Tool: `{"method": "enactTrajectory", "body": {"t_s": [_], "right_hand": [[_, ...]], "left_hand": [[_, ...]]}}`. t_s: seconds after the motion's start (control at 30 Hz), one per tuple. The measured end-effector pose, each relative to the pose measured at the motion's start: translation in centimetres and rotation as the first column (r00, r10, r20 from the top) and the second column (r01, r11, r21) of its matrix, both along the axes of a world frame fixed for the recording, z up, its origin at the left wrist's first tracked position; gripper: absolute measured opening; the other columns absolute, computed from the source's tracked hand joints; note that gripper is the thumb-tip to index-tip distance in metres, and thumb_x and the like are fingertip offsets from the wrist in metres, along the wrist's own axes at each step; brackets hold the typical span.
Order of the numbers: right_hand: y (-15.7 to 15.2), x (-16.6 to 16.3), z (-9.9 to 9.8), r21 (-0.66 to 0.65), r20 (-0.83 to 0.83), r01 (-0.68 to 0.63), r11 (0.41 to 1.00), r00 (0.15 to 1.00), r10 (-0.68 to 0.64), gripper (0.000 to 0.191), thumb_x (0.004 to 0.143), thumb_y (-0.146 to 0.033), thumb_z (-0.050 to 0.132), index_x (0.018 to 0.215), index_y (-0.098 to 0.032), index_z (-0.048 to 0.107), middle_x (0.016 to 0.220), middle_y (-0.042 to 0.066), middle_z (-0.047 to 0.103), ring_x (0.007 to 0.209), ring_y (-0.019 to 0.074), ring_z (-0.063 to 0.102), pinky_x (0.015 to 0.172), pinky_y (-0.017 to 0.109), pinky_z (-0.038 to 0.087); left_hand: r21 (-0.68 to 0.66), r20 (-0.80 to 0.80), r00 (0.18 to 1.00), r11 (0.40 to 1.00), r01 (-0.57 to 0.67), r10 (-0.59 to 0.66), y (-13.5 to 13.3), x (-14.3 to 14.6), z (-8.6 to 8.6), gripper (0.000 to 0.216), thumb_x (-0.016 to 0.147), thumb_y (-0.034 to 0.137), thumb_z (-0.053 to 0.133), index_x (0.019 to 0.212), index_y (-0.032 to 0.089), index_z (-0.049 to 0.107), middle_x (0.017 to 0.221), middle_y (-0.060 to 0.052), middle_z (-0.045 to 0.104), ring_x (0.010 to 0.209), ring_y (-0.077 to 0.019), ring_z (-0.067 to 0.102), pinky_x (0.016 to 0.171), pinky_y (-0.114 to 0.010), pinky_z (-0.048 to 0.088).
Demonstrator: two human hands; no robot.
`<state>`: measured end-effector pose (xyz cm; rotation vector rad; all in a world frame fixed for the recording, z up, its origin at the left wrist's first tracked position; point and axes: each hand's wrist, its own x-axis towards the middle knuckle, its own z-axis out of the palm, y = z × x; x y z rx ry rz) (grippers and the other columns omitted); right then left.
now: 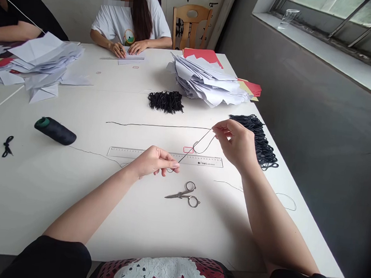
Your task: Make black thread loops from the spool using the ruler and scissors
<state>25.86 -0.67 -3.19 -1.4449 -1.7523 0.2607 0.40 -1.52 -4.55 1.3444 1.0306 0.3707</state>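
A black cord (195, 146) runs taut and slanting between my two hands, above a clear ruler (126, 153). My left hand (157, 162) pinches its lower end over the ruler's middle. Higher and to the right, my right hand (235, 141) pinches the other end, with a loop hanging below the fingers. A long tail of the cord stretches left across the table from the right hand. Scissors (180, 196) lie slightly spread in front of the ruler. From a black thread spool (55, 131) on the left, thin thread leads toward my left hand; its end is hidden there.
Black cord bundles (166, 101) lie beyond the ruler, and more looped cords (263, 141) sit near the right edge. Paper stacks (207, 78) stand at the back. A small knotted cord (7, 146) lies far left. Across the white table (125, 233), a person's hands (128, 49) work on paper.
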Motion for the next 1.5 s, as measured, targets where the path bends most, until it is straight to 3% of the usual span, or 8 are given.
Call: {"method": "enactTrajectory", "body": {"t_s": [0.33,0.57,1.13,1.23,1.3,1.43,1.5], "right_hand": [[0.6,0.9,-0.2,-0.035,-0.025,0.134,0.990,0.990,-0.135,0.008,0.083,-0.023,0.055,0.079,-0.020,0.062,0.076,0.004,0.065,0.072,0.0185,0.064,0.068,0.035,0.051],[1.0,1.4,-0.6,-0.019,-0.037,0.198,0.980,0.979,-0.198,0.008,0.081,-0.023,0.055,0.078,-0.020,0.061,0.074,0.004,0.066,0.071,0.0181,0.064,0.065,0.032,0.051],[1.6,2.9,-1.1,-0.060,-0.009,0.333,0.941,0.943,-0.334,0.010,0.082,-0.022,0.054,0.079,-0.020,0.062,0.068,0.004,0.064,0.065,0.0203,0.061,0.071,0.038,0.049],[1.3,2.9,-0.7,-0.088,0.071,0.248,0.965,0.968,-0.243,0.010,0.082,-0.020,0.054,0.081,-0.018,0.064,0.074,0.005,0.067,0.069,0.0196,0.062,0.070,0.035,0.048],[0.9,2.7,-0.2,-0.182,0.173,0.114,0.977,0.981,-0.082,0.012,0.083,-0.018,0.054,0.081,-0.017,0.065,0.078,0.006,0.068,0.071,0.0182,0.062,0.069,0.032,0.047],[-0.6,1.2,0.3,-0.414,0.306,-0.124,0.902,0.914,0.266,0.016,0.087,-0.016,0.052,0.085,-0.016,0.068,0.084,0.005,0.069,0.074,0.0154,0.062,0.067,0.027,0.045],[-1.8,0.1,0.1,-0.402,0.405,-0.101,0.910,0.872,0.276,0.018,0.090,-0.015,0.050,0.096,-0.015,0.067,0.096,0.007,0.068,0.073,0.0147,0.061,0.061,0.026,0.043]], "left_hand": [[-0.211,0.008,1.000,0.977,-0.024,0.027,0.2,-0.1,-0.5,0.022,0.069,0.034,0.080,0.074,0.013,0.074,0.083,-0.010,0.075,0.075,-0.0166,0.072,0.065,-0.021,0.053],[-0.239,-0.035,0.999,0.971,0.021,-0.030,0.5,-0.4,-1.0,0.022,0.070,0.035,0.079,0.078,0.014,0.075,0.090,-0.010,0.076,0.067,-0.0150,0.071,0.058,-0.021,0.052],[-0.278,-0.009,0.999,0.960,-0.037,0.035,0.8,-0.5,-0.9,0.020,0.070,0.031,0.079,0.076,0.013,0.073,0.088,-0.011,0.076,0.073,-0.0159,0.072,0.063,-0.020,0.053],[-0.291,0.000,0.995,0.952,-0.092,0.096,0.9,-0.5,-1.2,0.020,0.069,0.030,0.079,0.074,0.012,0.072,0.086,-0.012,0.076,0.078,-0.0179,0.073,0.068,-0.021,0.054],[-0.292,0.004,0.992,0.949,-0.119,0.125,1.1,-0.6,-1.3,0.021,0.068,0.030,0.080,0.072,0.012,0.071,0.084,-0.012,0.076,0.080,-0.0190,0.073,0.072,-0.022,0.055],[-0.285,-0.004,0.989,0.948,-0.141,0.146,1.2,-0.7,-1.4,0.022,0.066,0.031,0.081,0.071,0.012,0.071,0.083,-0.011,0.076,0.082,-0.0203,0.073,0.075,-0.024,0.055],[-0.275,-0.015,0.989,0.950,-0.145,0.146,1.2,-0.8,-1.4,0.022,0.065,0.031,0.081,0.072,0.012,0.072,0.083,-0.011,0.076,0.082,-0.0207,0.073,0.076,-0.025,0.055]]}}
